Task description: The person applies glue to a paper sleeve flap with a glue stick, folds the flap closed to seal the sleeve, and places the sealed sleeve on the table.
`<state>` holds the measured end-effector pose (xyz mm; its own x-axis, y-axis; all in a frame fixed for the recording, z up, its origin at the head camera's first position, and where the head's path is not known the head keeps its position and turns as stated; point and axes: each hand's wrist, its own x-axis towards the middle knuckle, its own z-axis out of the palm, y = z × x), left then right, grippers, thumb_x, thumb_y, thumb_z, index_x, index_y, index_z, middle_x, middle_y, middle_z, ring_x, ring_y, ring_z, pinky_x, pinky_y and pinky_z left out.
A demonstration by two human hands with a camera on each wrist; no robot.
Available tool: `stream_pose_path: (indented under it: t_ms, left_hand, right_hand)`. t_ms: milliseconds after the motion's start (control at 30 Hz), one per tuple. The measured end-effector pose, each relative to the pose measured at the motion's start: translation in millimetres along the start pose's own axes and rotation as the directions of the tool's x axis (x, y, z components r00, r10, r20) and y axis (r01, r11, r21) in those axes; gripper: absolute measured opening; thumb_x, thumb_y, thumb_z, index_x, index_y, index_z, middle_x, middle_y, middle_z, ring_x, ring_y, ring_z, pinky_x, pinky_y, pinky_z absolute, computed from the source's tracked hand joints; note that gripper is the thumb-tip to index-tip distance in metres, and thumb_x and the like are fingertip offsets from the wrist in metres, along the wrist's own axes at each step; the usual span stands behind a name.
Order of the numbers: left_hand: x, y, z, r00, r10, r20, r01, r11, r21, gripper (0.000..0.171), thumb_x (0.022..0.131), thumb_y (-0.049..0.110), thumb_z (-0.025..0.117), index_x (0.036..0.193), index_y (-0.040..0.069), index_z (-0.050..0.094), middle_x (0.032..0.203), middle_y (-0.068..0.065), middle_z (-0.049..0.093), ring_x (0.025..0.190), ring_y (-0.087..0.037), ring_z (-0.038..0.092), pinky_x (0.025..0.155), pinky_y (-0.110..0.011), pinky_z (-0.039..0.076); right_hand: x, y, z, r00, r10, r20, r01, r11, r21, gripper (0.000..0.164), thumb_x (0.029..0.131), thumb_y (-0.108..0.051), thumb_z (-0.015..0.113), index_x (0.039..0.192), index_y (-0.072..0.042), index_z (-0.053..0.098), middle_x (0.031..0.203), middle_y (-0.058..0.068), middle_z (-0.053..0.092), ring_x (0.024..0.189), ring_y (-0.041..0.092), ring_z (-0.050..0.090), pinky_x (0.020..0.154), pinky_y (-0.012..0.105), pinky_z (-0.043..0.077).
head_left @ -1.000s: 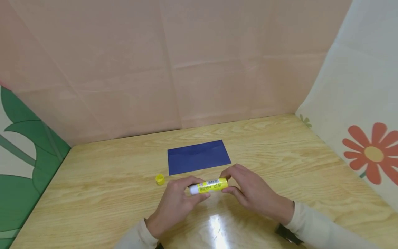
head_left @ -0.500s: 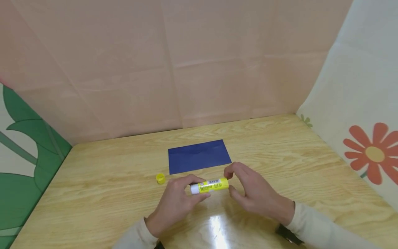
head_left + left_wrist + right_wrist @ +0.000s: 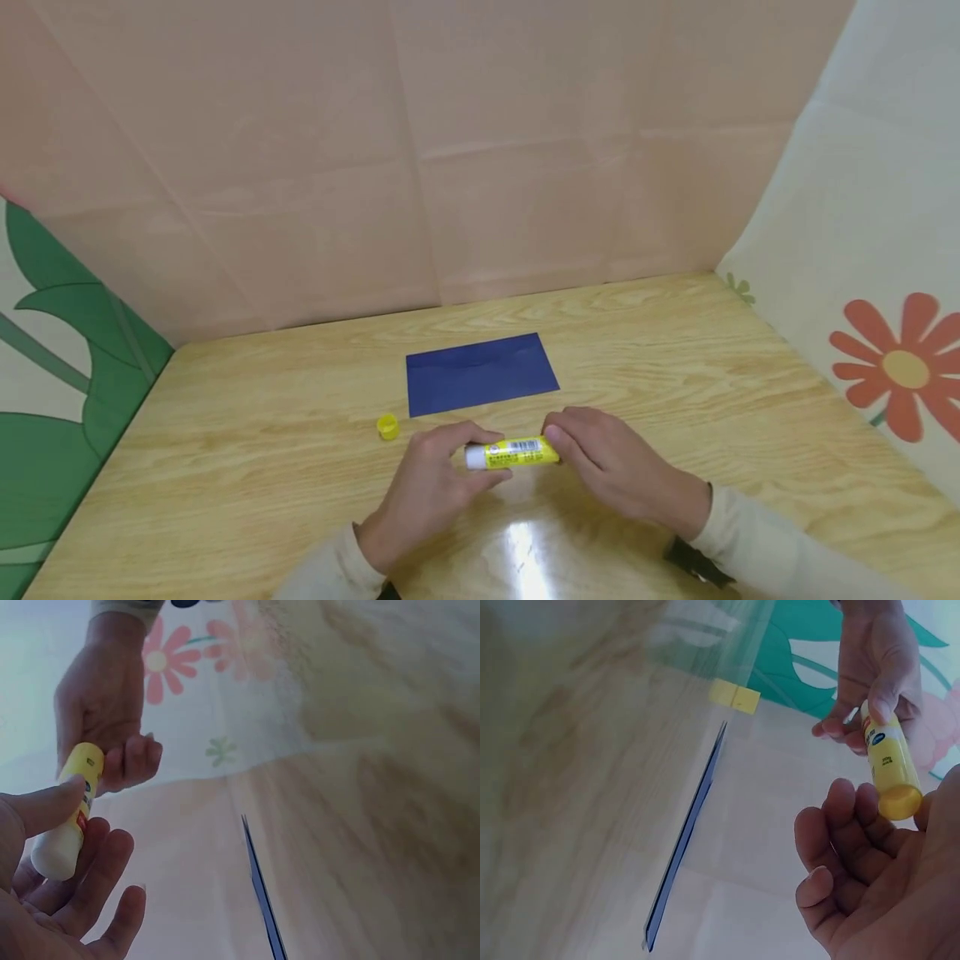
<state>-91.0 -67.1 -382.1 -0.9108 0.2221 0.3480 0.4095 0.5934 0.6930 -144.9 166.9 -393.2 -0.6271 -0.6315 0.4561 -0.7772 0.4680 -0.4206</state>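
Observation:
In the head view a yellow glue stick [image 3: 522,452] lies level above the table, its white end to the left. My left hand [image 3: 427,479] grips it near that white end, between thumb and fingers. At the yellow base on the right, my right hand [image 3: 618,467] pinches with thumb and curled forefinger. The right wrist view shows the glue stick's base [image 3: 900,802] right at the right hand's fingertips. Its yellow cap [image 3: 387,427] stands off on the table, left of the hands. Behind the glue stick lies a dark blue envelope [image 3: 482,375].
The wood-grain table [image 3: 262,450] spreads around the hands and glare shows near its front. A pinkish cloth backdrop [image 3: 420,167] rises at the back edge. Printed side panels stand left and right, the right one with a red flower [image 3: 903,369].
The right hand's fingers came away from the glue stick's base half a second ago, then closed on it again from a turned angle. The left hand keeps its hold; the glue stick shifts slightly right.

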Motion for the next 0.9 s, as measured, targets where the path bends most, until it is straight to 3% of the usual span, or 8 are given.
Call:
stream_pose_path:
  t_ms: [100,333,567,800,900]
  left_hand:
    - [-0.5,-0.1,0.0,1.000,-0.009,-0.013,0.009,1.000,0.008,0.028,0.074,0.017,0.088,0.099,0.016,0.076,0.099,0.005,0.077,0.091,-0.007,0.070,0.081,-0.025,0.056]
    - [-1.5,0.1,0.1,0.999,-0.013,-0.029,0.011,0.999,-0.049,0.026,0.075,0.021,0.088,0.098,0.016,0.076,0.095,0.006,0.077,0.080,-0.003,0.066,0.068,-0.027,0.056]
    - [-0.1,1.7,0.2,1.000,-0.009,-0.026,0.008,0.999,-0.054,0.025,0.077,0.022,0.087,0.098,0.014,0.075,0.093,0.005,0.077,0.075,-0.002,0.063,0.063,-0.030,0.057]
    - [-0.7,-1.7,-0.4,1.000,-0.018,-0.019,0.017,0.998,-0.068,0.026,0.077,0.021,0.086,0.100,0.013,0.075,0.095,0.002,0.077,0.078,-0.003,0.066,0.067,-0.027,0.058]
    - [-0.4,-2.3,-0.9,1.000,-0.027,-0.017,0.025,0.996,-0.082,0.025,0.077,0.022,0.086,0.098,0.014,0.075,0.094,0.003,0.077,0.077,-0.003,0.065,0.066,-0.027,0.057]
  right_hand:
    - [1.2,-0.7,1.7,1.000,-0.007,0.010,0.008,1.000,-0.018,0.027,0.102,-0.011,0.051,0.080,-0.026,0.050,0.070,-0.020,0.038,0.065,-0.003,0.038,0.061,0.016,0.037]
    - [0.2,-0.9,2.2,0.999,-0.020,0.026,0.022,0.998,-0.053,0.008,0.103,-0.016,0.052,0.097,-0.021,0.054,0.078,-0.018,0.043,0.071,-0.003,0.043,0.065,0.017,0.039]
    - [-1.0,-2.0,-0.5,0.995,0.043,0.089,-0.047,0.997,0.053,0.005,0.103,-0.017,0.052,0.107,-0.015,0.050,0.079,-0.015,0.050,0.066,-0.005,0.042,0.058,0.016,0.041]
    - [-0.4,2.3,1.7,0.994,-0.108,-0.001,0.108,0.985,0.135,0.020,0.095,-0.012,0.063,0.107,-0.011,0.048,0.104,-0.007,0.057,0.084,0.000,0.052,0.070,0.016,0.048]
    - [0.3,3.5,0.8,0.991,-0.127,-0.029,0.130,0.982,0.137,0.021,0.093,-0.021,0.066,0.100,-0.013,0.049,0.107,-0.008,0.059,0.090,0.002,0.056,0.075,0.019,0.052]
